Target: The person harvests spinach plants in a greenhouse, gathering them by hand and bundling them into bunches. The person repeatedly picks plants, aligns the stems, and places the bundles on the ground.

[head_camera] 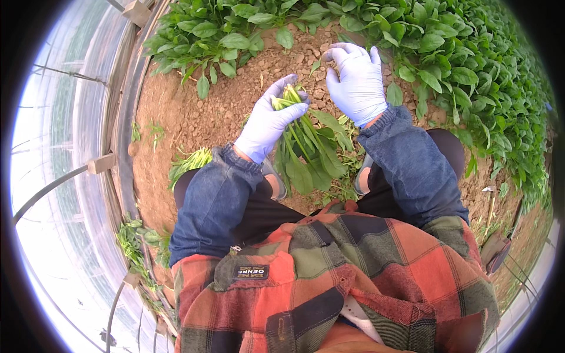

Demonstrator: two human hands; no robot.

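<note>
My left hand (pixel 273 117), in a pale blue disposable glove, grips a bunch of spinach (pixel 309 150) by its cut stem ends. The leaves hang down between my shoes. My right hand (pixel 356 81), gloved the same way, is raised to the right of the bunch, its fingers curved and apart. A small leaf (pixel 314 67) shows beside its fingertips; whether they touch it I cannot tell. Loose leaves and stems lie on the soil under the bunch.
Growing spinach (pixel 463 57) fills the top and right. Bare soil (pixel 185 119) lies ahead and left. A cut pile (pixel 194 161) lies beside my left knee, more greens (pixel 132 242) by the plastic greenhouse wall (pixel 88 119). A small wooden-handled hand tool (pixel 491 207) is at right.
</note>
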